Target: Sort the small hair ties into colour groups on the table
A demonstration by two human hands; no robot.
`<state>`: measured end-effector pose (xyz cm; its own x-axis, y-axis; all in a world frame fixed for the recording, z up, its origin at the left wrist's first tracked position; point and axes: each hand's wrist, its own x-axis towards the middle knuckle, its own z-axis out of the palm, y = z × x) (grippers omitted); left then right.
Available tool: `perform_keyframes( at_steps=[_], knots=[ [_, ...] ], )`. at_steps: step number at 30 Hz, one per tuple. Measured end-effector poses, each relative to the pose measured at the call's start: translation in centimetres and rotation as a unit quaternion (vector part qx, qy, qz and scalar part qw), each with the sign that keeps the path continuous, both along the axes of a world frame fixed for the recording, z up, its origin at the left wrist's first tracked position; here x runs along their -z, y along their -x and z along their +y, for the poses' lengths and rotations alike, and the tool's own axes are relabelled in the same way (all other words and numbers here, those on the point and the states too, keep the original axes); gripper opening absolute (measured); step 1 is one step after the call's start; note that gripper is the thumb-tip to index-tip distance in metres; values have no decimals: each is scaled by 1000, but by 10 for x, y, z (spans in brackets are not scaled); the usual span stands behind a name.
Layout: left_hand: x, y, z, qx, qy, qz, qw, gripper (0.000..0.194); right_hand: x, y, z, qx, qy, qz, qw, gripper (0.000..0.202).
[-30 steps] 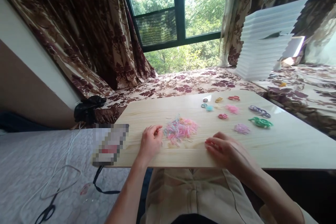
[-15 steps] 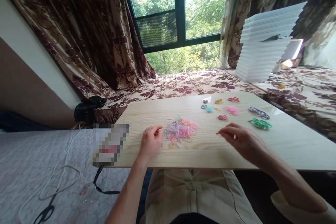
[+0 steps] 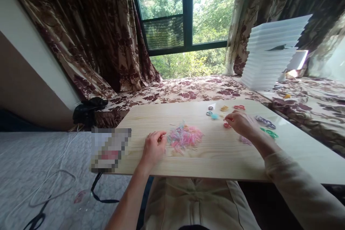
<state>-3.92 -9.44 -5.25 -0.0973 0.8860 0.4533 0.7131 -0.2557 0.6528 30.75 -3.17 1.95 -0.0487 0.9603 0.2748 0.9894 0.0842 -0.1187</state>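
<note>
A loose heap of thin pastel strands or small bands (image 3: 185, 137), mostly pink with some blue and lilac, lies on the pale wooden board. Just left of it rests my left hand (image 3: 155, 146), fingers curled and thumb close to the index finger; whatever they may hold is hidden. My right hand (image 3: 242, 125) hovers over the small coloured groups with its fingertips pinched, above the red rings (image 3: 227, 125). Anything in that pinch is too small to name. Beneath the right wrist a lilac clump (image 3: 245, 140) shows in part.
Around the right hand lie yellow rings (image 3: 224, 108), red-orange rings (image 3: 239, 107), a light blue clump (image 3: 214, 116), purple-grey rings (image 3: 265, 122) and green rings (image 3: 269, 133). A pixelated object (image 3: 110, 151) sits on the board's left end. A white foam stack (image 3: 272, 54) stands behind.
My right hand has moved forward over the coloured groups, covering the pink clump and uncovering the lilac one. My left hand stays beside the heap. The view has shifted slightly.
</note>
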Motion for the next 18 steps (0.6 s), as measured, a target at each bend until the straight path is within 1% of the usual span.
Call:
perform_keyframes(
  at_steps=[3, 6, 9, 12, 14, 15, 17, 18],
  knots=[
    [0, 0, 0, -2, -1, -4, 1000, 19, 0, -1, 0, -7, 5, -11, 1000, 29],
    [0, -1, 0, -1, -1, -9, 1000, 19, -5, -4, -5, -14, -4, -11, 1000, 29],
    [-2, -1, -1, 0, 2, -10, 1000, 19, -11, -5, -17, -17, -27, 2, 999, 30],
    [-4, -2, -1, -3, 3, -5, 1000, 19, -12, 7, -37, -31, -49, 27, 998, 32],
    [-5, -3, -2, -7, 2, 0, 1000, 19, -5, 25, -51, -72, -62, 59, 994, 33],
    [-6, -4, -2, -10, 2, 2, 1000, 19, 0, 36, -58, -110, -72, 88, 987, 33],
    [-7, -5, -3, -15, 1, 7, 1000, 19, 13, 61, -71, -189, -87, 154, 966, 33],
    [-8, -5, -3, -17, 0, 9, 1000, 18, 19, 73, -76, -212, -89, 184, 956, 34]
  ],
)
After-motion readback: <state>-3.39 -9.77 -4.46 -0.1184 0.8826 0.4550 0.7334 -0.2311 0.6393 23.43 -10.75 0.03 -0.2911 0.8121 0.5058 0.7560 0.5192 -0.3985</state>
